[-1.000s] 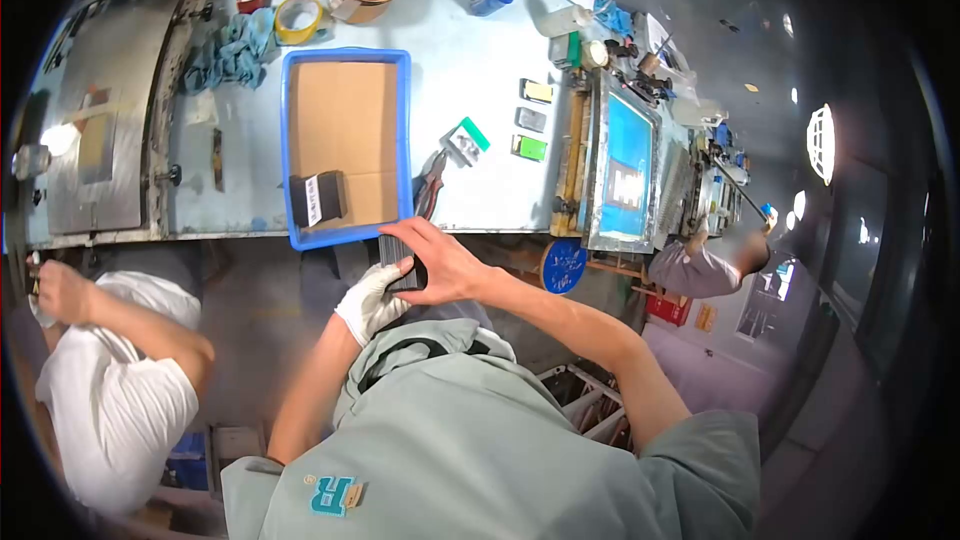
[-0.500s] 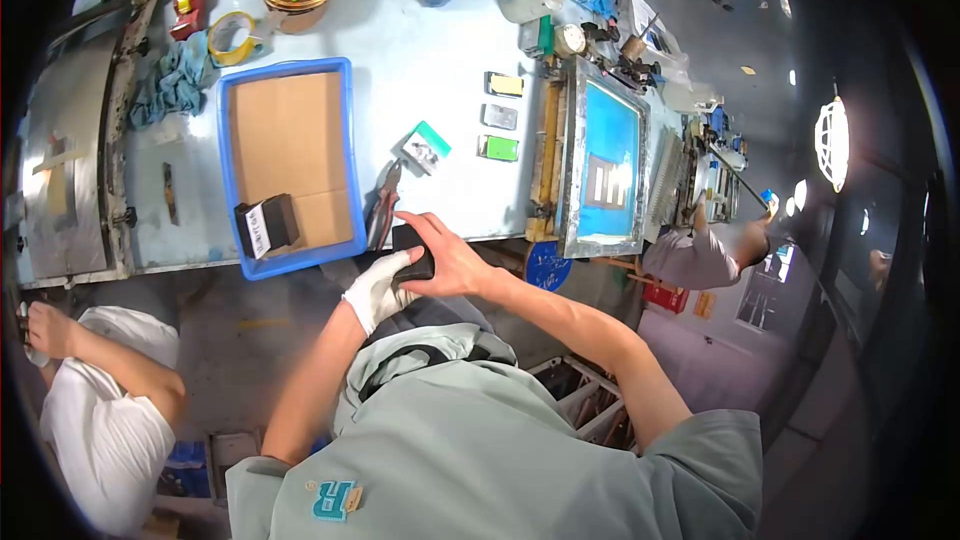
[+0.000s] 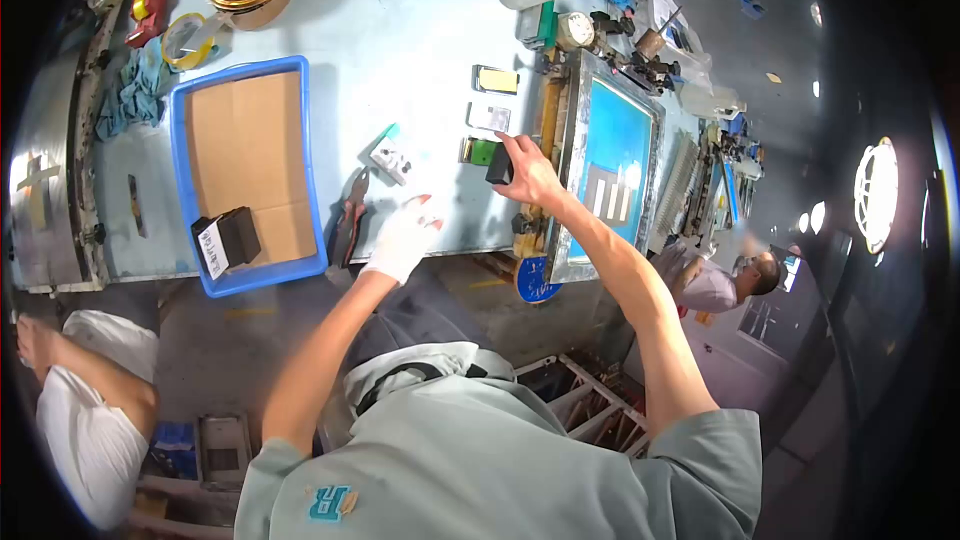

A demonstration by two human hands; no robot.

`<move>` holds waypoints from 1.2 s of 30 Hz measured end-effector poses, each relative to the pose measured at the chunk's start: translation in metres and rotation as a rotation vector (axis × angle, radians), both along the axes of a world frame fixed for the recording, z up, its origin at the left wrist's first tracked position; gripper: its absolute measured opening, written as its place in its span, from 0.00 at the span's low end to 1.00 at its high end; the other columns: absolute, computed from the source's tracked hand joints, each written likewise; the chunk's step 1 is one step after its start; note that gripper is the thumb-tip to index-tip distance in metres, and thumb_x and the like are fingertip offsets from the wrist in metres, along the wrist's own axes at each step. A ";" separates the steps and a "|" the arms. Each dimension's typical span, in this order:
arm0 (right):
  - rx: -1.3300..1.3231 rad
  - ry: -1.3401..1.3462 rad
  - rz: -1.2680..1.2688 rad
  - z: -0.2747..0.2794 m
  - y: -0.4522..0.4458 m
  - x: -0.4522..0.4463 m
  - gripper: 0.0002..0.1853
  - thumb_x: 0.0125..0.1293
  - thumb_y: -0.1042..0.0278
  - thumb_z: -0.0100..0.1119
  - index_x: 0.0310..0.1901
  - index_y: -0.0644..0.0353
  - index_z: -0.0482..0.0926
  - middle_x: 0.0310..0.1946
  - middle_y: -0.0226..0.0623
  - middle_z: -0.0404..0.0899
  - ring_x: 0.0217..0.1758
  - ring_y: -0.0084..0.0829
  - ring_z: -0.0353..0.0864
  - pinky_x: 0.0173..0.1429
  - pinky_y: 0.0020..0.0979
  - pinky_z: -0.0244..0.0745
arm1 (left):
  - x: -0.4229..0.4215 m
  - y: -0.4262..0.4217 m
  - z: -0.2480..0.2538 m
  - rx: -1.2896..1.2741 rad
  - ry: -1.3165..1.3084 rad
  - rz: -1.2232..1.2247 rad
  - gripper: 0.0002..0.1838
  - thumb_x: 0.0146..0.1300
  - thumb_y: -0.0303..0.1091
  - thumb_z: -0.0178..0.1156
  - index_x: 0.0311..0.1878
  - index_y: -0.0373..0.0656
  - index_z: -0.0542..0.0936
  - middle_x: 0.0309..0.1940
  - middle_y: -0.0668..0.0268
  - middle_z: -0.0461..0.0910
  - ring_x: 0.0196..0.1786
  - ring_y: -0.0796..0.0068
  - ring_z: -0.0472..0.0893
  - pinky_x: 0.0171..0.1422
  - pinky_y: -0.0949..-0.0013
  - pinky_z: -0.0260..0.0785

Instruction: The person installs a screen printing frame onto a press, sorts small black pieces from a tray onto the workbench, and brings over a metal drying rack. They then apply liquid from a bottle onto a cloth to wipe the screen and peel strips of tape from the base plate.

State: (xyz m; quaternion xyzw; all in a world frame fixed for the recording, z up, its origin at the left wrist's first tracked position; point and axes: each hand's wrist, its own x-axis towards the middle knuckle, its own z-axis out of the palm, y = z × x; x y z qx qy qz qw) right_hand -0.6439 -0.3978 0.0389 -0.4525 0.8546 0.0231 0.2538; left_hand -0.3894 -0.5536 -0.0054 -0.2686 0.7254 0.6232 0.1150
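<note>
Worktable (image 3: 420,50), black block (image 3: 498,166) moved rightward, hands (image 3: 532,175) parted

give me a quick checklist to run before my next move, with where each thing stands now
1. Black block held: ok, in the right grip.
2. Left grip free: ok, appears open and empty.
3. Both hands gloved: not ok, only the left wears a white glove; the right is bare.
4. Pliers put away: not ok, lying on the table beside the left grip.
5. Held block clear of the green block: cannot tell, they overlap in this view.
6. Room in the blue tray: ok, bare cardboard shows beyond the labelled black stack.
</note>
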 end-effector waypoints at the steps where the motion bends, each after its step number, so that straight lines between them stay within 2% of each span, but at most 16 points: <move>1: -0.016 0.010 -0.012 0.000 0.005 -0.002 0.53 0.47 0.56 0.79 0.75 0.56 0.62 0.56 0.53 0.72 0.61 0.56 0.75 0.66 0.48 0.77 | -0.022 0.004 -0.013 -0.124 0.136 -0.047 0.30 0.66 0.38 0.65 0.70 0.38 0.73 0.66 0.46 0.75 0.65 0.48 0.78 0.69 0.55 0.71; 3: -0.001 0.026 0.011 0.005 0.009 -0.002 0.53 0.46 0.57 0.79 0.75 0.57 0.62 0.56 0.53 0.72 0.61 0.56 0.76 0.66 0.48 0.77 | -0.072 -0.001 -0.017 -0.322 0.301 -0.183 0.27 0.67 0.34 0.60 0.69 0.39 0.73 0.66 0.49 0.75 0.67 0.49 0.76 0.68 0.53 0.71; 5: -0.052 0.049 0.053 0.002 0.007 -0.009 0.51 0.47 0.60 0.78 0.75 0.55 0.62 0.54 0.52 0.73 0.59 0.56 0.76 0.65 0.49 0.77 | -0.114 0.014 -0.057 -0.507 0.408 -0.168 0.24 0.67 0.32 0.58 0.66 0.39 0.75 0.63 0.51 0.76 0.64 0.51 0.77 0.66 0.54 0.72; 9: -0.019 0.059 0.107 -0.004 0.003 -0.017 0.52 0.47 0.59 0.79 0.74 0.56 0.63 0.54 0.52 0.74 0.59 0.54 0.77 0.66 0.48 0.76 | -0.150 0.029 -0.090 -0.820 0.525 -0.264 0.19 0.68 0.30 0.54 0.62 0.39 0.78 0.59 0.55 0.77 0.61 0.57 0.78 0.63 0.55 0.74; 10: -0.008 0.061 0.116 -0.008 0.005 -0.019 0.52 0.47 0.58 0.80 0.74 0.56 0.63 0.54 0.52 0.74 0.59 0.54 0.77 0.67 0.47 0.76 | -0.153 0.033 -0.092 -0.814 0.445 -0.334 0.19 0.67 0.32 0.56 0.59 0.38 0.79 0.60 0.56 0.77 0.60 0.60 0.79 0.62 0.55 0.74; 13: 0.006 0.072 0.154 -0.016 0.005 -0.022 0.53 0.46 0.59 0.80 0.75 0.55 0.62 0.55 0.51 0.74 0.59 0.53 0.77 0.65 0.47 0.76 | -0.155 0.030 -0.086 -0.764 0.384 -0.356 0.20 0.63 0.28 0.58 0.58 0.37 0.78 0.61 0.53 0.76 0.61 0.55 0.79 0.64 0.55 0.74; 19: 0.012 0.083 0.166 -0.024 0.002 -0.018 0.54 0.44 0.61 0.81 0.75 0.56 0.62 0.55 0.49 0.74 0.59 0.52 0.77 0.66 0.47 0.75 | -0.146 0.032 -0.089 -0.727 0.395 -0.380 0.17 0.61 0.27 0.60 0.53 0.36 0.78 0.57 0.52 0.77 0.59 0.53 0.79 0.64 0.55 0.75; 21: 0.006 0.089 0.170 -0.028 0.002 -0.014 0.54 0.45 0.61 0.81 0.75 0.55 0.62 0.56 0.49 0.74 0.60 0.51 0.77 0.67 0.47 0.74 | -0.141 0.032 -0.092 -0.750 0.495 -0.272 0.16 0.62 0.27 0.60 0.53 0.36 0.78 0.54 0.52 0.78 0.58 0.52 0.80 0.63 0.55 0.75; 23: 0.018 0.083 0.164 -0.032 -0.001 -0.009 0.55 0.45 0.62 0.81 0.76 0.55 0.61 0.57 0.49 0.74 0.61 0.51 0.76 0.67 0.47 0.73 | -0.144 0.032 -0.096 -0.643 0.392 -0.324 0.21 0.61 0.28 0.63 0.58 0.34 0.77 0.57 0.50 0.77 0.61 0.51 0.79 0.66 0.54 0.73; 26: -0.020 0.094 0.150 -0.044 0.001 -0.003 0.54 0.44 0.63 0.81 0.76 0.55 0.62 0.57 0.48 0.73 0.62 0.50 0.75 0.68 0.47 0.72 | -0.135 0.034 -0.103 -0.613 0.431 -0.262 0.33 0.60 0.31 0.68 0.69 0.35 0.72 0.64 0.47 0.74 0.67 0.49 0.75 0.71 0.53 0.70; 30: -0.080 0.131 0.163 -0.043 0.001 0.004 0.54 0.44 0.62 0.82 0.75 0.55 0.64 0.58 0.47 0.73 0.64 0.50 0.73 0.70 0.46 0.69 | -0.101 0.022 -0.054 -0.445 0.336 -0.220 0.45 0.61 0.35 0.70 0.80 0.42 0.60 0.72 0.45 0.68 0.74 0.48 0.69 0.76 0.53 0.65; 33: -0.073 0.091 0.175 -0.032 -0.001 0.006 0.56 0.43 0.57 0.83 0.75 0.53 0.64 0.65 0.49 0.70 0.68 0.52 0.69 0.72 0.50 0.66 | -0.052 0.019 -0.024 -0.378 0.255 -0.211 0.44 0.63 0.37 0.68 0.80 0.40 0.60 0.71 0.46 0.69 0.74 0.47 0.69 0.77 0.52 0.64; 35: -0.051 0.094 0.180 -0.018 -0.006 0.010 0.56 0.45 0.49 0.83 0.76 0.53 0.63 0.71 0.51 0.66 0.72 0.54 0.66 0.76 0.52 0.63 | -0.005 0.014 -0.012 -0.321 0.284 -0.088 0.43 0.63 0.39 0.68 0.79 0.39 0.61 0.70 0.45 0.70 0.75 0.47 0.69 0.76 0.52 0.65; 36: -0.028 0.107 0.215 -0.008 -0.011 0.011 0.57 0.45 0.45 0.82 0.76 0.55 0.63 0.72 0.52 0.65 0.75 0.55 0.63 0.77 0.54 0.61 | 0.023 0.017 -0.014 -0.431 0.312 -0.073 0.42 0.63 0.40 0.69 0.78 0.39 0.62 0.68 0.44 0.71 0.73 0.48 0.70 0.75 0.53 0.66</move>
